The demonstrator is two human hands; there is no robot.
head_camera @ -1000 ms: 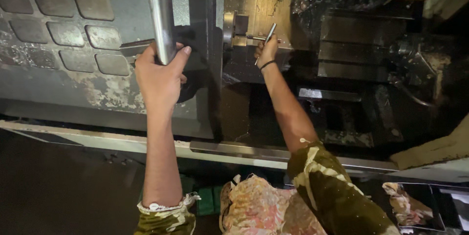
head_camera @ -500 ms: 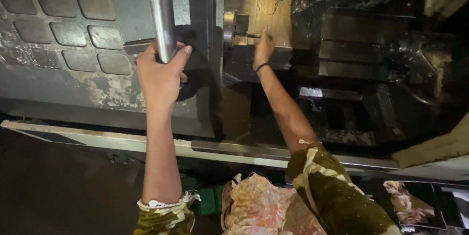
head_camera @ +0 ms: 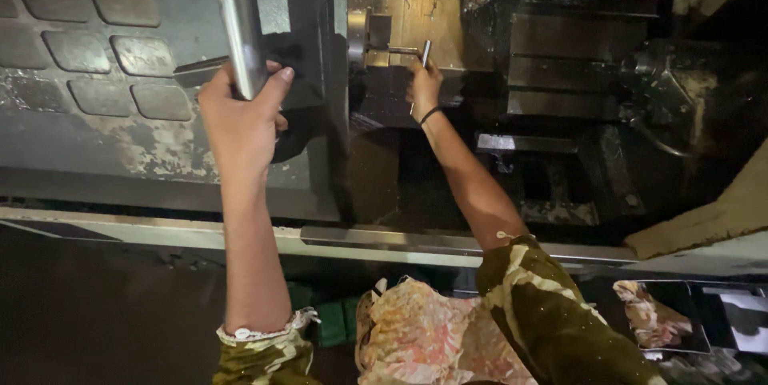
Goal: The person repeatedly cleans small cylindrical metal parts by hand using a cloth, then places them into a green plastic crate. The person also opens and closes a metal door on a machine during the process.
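1. The left hand (head_camera: 240,117) grips the steel door bar (head_camera: 238,21) at far left.
2. The right hand (head_camera: 424,85) holds a thin metal key (head_camera: 425,52) at the chuck (head_camera: 364,37), far inside the machine.

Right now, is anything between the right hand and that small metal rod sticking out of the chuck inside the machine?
Nothing visible. The right hand is already at the metal rod, fingers on its outer end. The left hand grips the door handle bar, well clear.
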